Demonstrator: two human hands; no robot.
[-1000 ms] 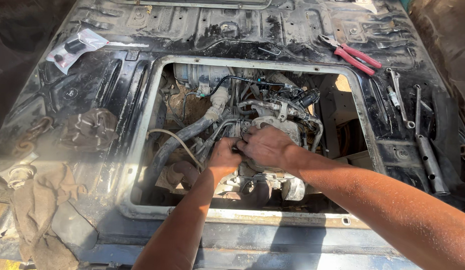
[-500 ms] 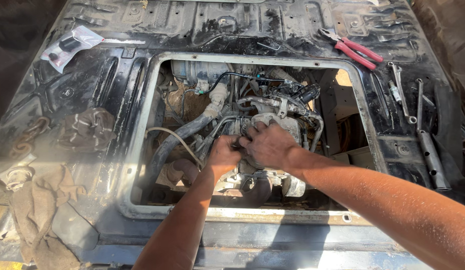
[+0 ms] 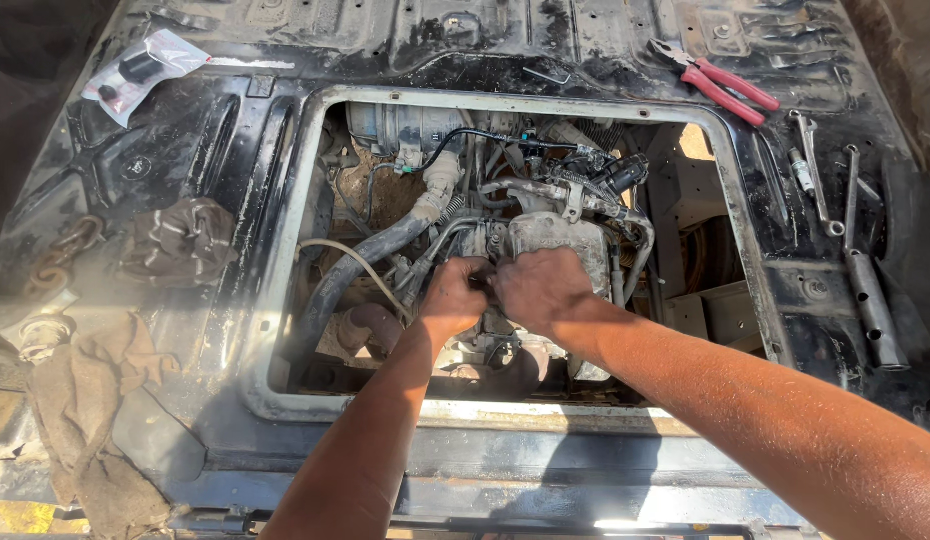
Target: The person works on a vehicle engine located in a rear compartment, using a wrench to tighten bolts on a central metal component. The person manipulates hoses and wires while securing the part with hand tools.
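Observation:
Both of my hands reach down through a rectangular opening (image 3: 285, 250) in a black metal vehicle floor into the engine bay. My left hand (image 3: 453, 295) and my right hand (image 3: 540, 290) meet knuckle to knuckle on a small dark part just below a grey metal engine housing (image 3: 555, 235). What the fingers grip is hidden by the hands themselves. A thick black hose (image 3: 355, 270) and a thin pale tube (image 3: 360, 262) run past the left hand. Wires and connectors (image 3: 595, 175) sit above the housing.
Red-handled pliers (image 3: 720, 85) lie at the back right. Several wrenches and a socket bar (image 3: 865, 290) rest on the right panel. A crumpled rag (image 3: 180, 240), a chain (image 3: 60, 255) and brown cloths (image 3: 80, 400) lie on the left. A plastic packet (image 3: 140, 70) sits far left.
The view has shifted slightly; both hands stay together on the same spot in the engine bay, with only small finger movement.

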